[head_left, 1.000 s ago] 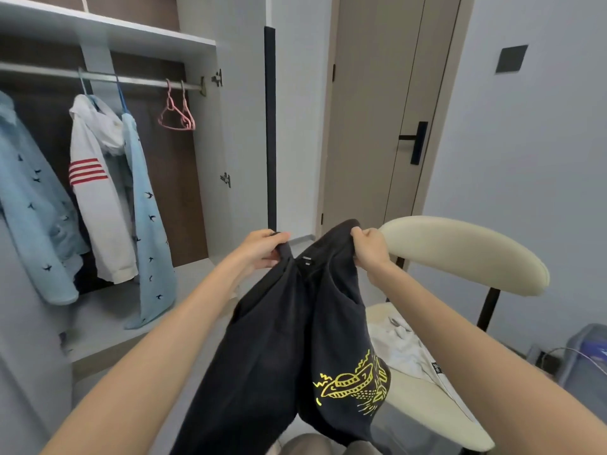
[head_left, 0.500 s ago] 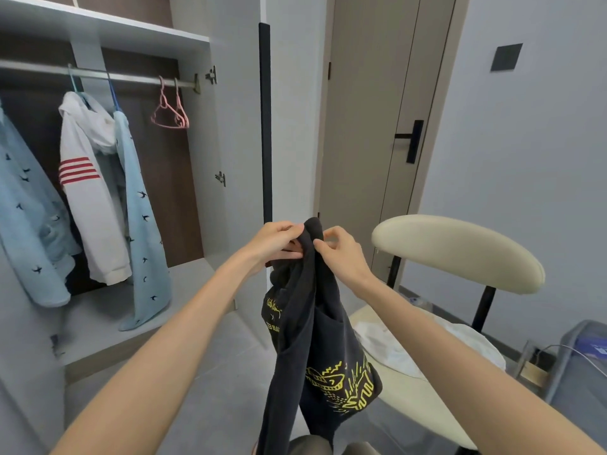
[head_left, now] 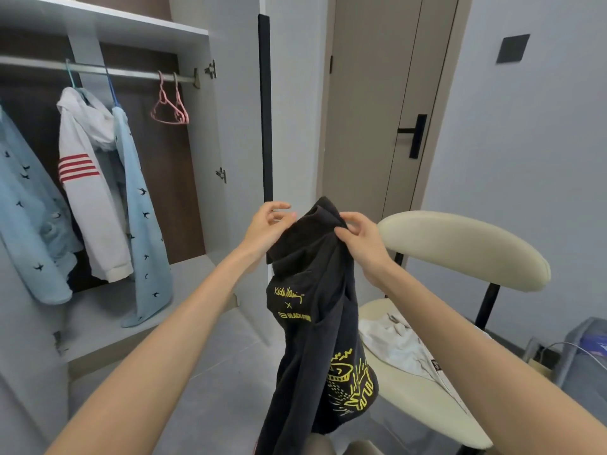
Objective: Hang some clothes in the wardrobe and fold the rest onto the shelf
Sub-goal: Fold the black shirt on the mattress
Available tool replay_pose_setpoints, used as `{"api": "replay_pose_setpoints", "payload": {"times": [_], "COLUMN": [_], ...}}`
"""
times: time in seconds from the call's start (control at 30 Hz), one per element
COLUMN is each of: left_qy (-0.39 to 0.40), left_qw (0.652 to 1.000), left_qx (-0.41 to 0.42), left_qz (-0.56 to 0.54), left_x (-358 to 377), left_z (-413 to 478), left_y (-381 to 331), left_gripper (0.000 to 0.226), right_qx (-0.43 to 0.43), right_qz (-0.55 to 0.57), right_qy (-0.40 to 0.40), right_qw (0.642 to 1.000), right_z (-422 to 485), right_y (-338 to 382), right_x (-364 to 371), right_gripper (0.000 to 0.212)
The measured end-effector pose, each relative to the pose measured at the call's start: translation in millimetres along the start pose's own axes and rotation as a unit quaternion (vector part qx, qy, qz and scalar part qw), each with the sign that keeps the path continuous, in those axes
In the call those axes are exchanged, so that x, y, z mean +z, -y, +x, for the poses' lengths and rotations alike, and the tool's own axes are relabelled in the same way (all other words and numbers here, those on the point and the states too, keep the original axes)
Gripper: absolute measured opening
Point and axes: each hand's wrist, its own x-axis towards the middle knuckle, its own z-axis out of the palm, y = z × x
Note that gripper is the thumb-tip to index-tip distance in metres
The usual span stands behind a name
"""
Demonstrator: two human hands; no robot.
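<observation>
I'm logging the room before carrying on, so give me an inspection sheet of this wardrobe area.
Surface: wardrobe shelf, one hung hem reaching it.
Job's things: black shirt held up; white garment on chair; white jacket and blue shirts on rail; pink hangers free.
Clutter: nothing seen.
Grippers: right hand pinches black shirt's top; left hand at its edge, grip unclear.
Cables: white cable by grey box.
Surroundings: closed door, grey floor.
</observation>
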Motion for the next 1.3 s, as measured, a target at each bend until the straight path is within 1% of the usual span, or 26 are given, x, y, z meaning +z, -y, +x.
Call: {"api": "replay_pose_setpoints", "payload": {"times": [0.03, 0.07, 0.1, 0.17, 0.2, 0.27, 0.33, 0.37, 0.4, 0.47, 0.5, 0.53, 0.57, 0.6, 0.63, 0.67, 0.7, 0.77, 0.83, 0.87, 0.9, 1.0, 1.1, 1.2, 1.3], "left_qy": [-0.034, -0.052, -0.049, -0.008, 0.007, -0.004, -0.052, -0.084, -0.111, -0.14, -0.145, -0.142, -0.131, -0.117, -0.105, -0.097, -0.094, -0.089, -0.072, -0.065, -0.062, -0.062, -0.05, -0.058, -0.069], "left_qw": [0.999, 0.998, 0.995, 0.986, 0.981, 0.975, 0.969, 0.967, 0.966, 0.973, 0.977, 0.983, 0.988, 0.993, 0.994, 0.994, 0.992, 0.988, 0.983, 0.98, 0.979, 0.976, 0.976, 0.981, 0.99], "left_qx": [-0.013, -0.04, -0.08, -0.155, -0.176, -0.18, -0.163, -0.152, -0.138, -0.103, -0.084, -0.065, -0.045, -0.024, -0.002, 0.018, 0.035, 0.06, 0.081, 0.086, 0.087, 0.082, 0.076, 0.066, 0.053], "left_qz": [-0.004, -0.012, -0.028, -0.068, -0.084, -0.13, -0.179, -0.189, -0.186, -0.154, -0.129, -0.098, -0.06, -0.019, 0.018, 0.05, 0.072, 0.108, 0.15, 0.165, 0.174, 0.191, 0.2, 0.171, 0.113], "left_x": [-1, -3, -5, -9, -9, -11, -18, -24, -30, -41, -46, -49, -51, -52, -53, -53, -52, -52, -52, -52, -53, -52, -45, -33, -18], "left_z": [0, 2, 1, 0, -1, -2, 0, 2, 5, 10, 12, 13, 14, 13, 13, 13, 13, 12, 12, 13, 13, 14, 16, 16, 13], "left_y": [7, 16, 25, 40, 46, 54, 53, 51, 47, 35, 28, 21, 14, 9, 4, 1, -4, -14, -24, -27, -30, -31, -31, -35, -41], "left_gripper": [0.046, 0.061, 0.078, 0.105, 0.112, 0.117, 0.11, 0.101, 0.093, 0.076, 0.064, 0.053, 0.046, 0.044, 0.042, 0.042, 0.042, 0.041, 0.041, 0.04, 0.04, 0.04, 0.042, 0.045, 0.041], "right_qx": [0.002, 0.003, 0.004, 0.008, 0.008, 0.008, 0.009, 0.008, 0.001, -0.025, -0.029, -0.021, -0.002, 0.017, 0.034, 0.048, 0.067, 0.137, 0.187, 0.196, 0.196, 0.186, 0.173, 0.14, 0.112], "right_qz": [0.022, 0.044, 0.065, 0.102, 0.116, 0.143, 0.176, 0.174, 0.144, 0.019, -0.051, -0.12, -0.188, -0.252, -0.29, -0.289, -0.249, -0.082, 0.082, 0.118, 0.12, 0.081, 0.073, 0.082, 0.081], "right_qy": [-0.002, 0.0, 0.007, 0.023, 0.03, 0.045, 0.054, 0.051, 0.037, 0.0, -0.013, -0.02, -0.02, -0.015, -0.006, 0.005, 0.01, 0.013, 0.018, 0.024, 0.029, 0.028, 0.004, -0.043, -0.07], "right_qw": [1.0, 0.999, 0.998, 0.995, 0.993, 0.989, 0.983, 0.983, 0.989, 1.0, 0.998, 0.992, 0.982, 0.967, 0.957, 0.956, 0.966, 0.987, 0.979, 0.973, 0.973, 0.979, 0.982, 0.986, 0.988], "right_z": [4, 7, 10, 16, 18, 24, 31, 33, 36, 44, 47, 51, 53, 55, 56, 56, 57, 57, 59, 60, 60, 59, 59, 60, 64], "right_y": [3, 6, 9, 15, 17, 22, 25, 25, 25, 20, 15, 9, 3, -1, -5, -7, -10, -9, -8, -7, -6, 1, 8, 14, 17], "right_x": [-3, -5, -7, -8, -8, -7, -7, -7, -7, -6, -5, -5, -5, -5, -6, -6, -5, 0, 4, 5, 6, 2, -8, -23, -37], "right_gripper": [0.028, 0.028, 0.028, 0.024, 0.022, 0.019, 0.019, 0.02, 0.021, 0.024, 0.024, 0.025, 0.025, 0.024, 0.023, 0.022, 0.022, 0.027, 0.034, 0.035, 0.034, 0.032, 0.028, 0.021, 0.017]}}
